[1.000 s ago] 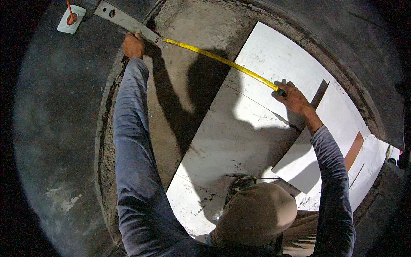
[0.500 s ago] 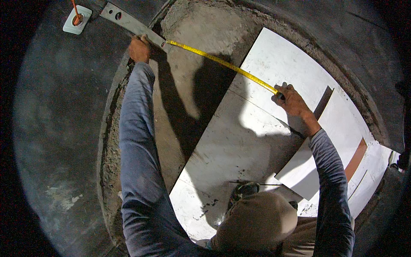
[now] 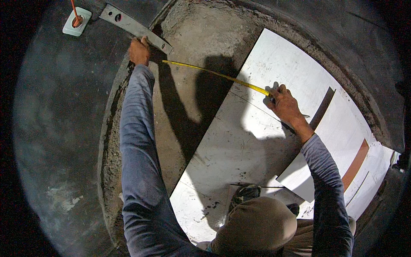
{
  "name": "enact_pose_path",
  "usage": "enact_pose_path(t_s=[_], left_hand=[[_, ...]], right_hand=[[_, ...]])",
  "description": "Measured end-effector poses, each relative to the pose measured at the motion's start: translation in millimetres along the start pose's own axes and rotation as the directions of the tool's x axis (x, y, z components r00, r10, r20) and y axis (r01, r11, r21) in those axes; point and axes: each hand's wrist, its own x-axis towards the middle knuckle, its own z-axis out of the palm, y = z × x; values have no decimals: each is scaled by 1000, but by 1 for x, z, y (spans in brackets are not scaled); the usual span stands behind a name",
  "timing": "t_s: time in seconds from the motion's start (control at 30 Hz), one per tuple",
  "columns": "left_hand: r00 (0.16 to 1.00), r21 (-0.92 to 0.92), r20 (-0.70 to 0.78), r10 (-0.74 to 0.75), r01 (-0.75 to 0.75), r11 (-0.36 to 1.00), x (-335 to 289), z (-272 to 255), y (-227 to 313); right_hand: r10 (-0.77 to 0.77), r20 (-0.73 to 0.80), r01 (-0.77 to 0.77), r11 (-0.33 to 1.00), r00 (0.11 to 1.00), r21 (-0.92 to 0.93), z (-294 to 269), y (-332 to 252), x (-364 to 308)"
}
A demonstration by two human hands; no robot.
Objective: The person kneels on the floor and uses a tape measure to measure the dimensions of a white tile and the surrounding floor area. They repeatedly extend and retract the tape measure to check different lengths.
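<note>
My left hand [image 3: 139, 51] is closed on the near edge of a flat grey spirit level [image 3: 141, 31] with cut-out holes, which slants across the rim of the pit at the upper left. At the right, my right hand [image 3: 284, 105] grips a tape measure, its case mostly hidden by the fingers. The yellow tape blade [image 3: 214, 73] stretches left from that hand, over a white panel [image 3: 227, 124] and the rough floor. Its free tip lies just below the level's right end, apart from it.
A second white sheet [image 3: 338, 124] and a brown strip [image 3: 356, 165] lie at the right. A rough broken edge [image 3: 110, 171] curves round the pit. Dark floor [image 3: 64, 128] spreads to the left. An orange cord enters a white socket plate [image 3: 77, 21]. My knee [image 3: 257, 222] is at the bottom.
The tape's tip has come away from the level's end and dropped nearer to me. My right hand has shifted slightly left and nearer. My left hand stays on the level.
</note>
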Motion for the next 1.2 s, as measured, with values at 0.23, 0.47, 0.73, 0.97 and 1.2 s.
enact_pose_path(t_s=[0.23,0.47,0.73,0.97,1.2], left_hand=[[997,5,-76,36,-35,999,-4,2,2],[994,-36,-84,76,-79,996,-1,8,-5],[997,10,-15,79,-79,997,4,9,-8],[991,37,-88,99,-96,995,11,22,-16],[980,-67,-85,179,-185,980,15,19,-26]], right_hand=[[10,-34,-9,1000,999,21,24,-5,10],[9,-58,-7,999,998,42,25,-1,7],[17,-108,-15,1000,994,21,24,-1,1],[47,-40,-45,998,998,36,24,-5,-6],[37,-84,-34,999,996,39,29,-6,-4]])
